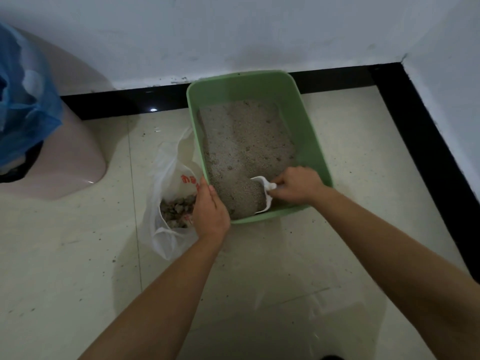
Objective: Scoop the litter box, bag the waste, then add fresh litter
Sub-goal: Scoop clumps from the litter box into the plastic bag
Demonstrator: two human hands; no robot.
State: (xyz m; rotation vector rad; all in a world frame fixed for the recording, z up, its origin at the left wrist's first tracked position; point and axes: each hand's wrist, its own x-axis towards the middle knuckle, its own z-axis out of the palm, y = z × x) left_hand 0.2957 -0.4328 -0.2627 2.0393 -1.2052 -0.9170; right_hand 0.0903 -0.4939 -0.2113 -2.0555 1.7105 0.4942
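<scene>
While left hand (211,211) grips litter box (315,141) rim, right hand (296,184) clasps scoop (262,196)

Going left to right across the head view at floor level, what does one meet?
Blue bag in the pinkish bin → white plastic bag holding clumps → left hand on the rim of the green litter box → white scoop → right hand.

One green litter box (309,131) at centre frame. One white scoop (262,189) inside it, lower right. One white bag (166,178) left of the box. One pink bin (75,141) with one blue liner (26,100), upper left. Two hands: left (209,211), right (296,185).
</scene>
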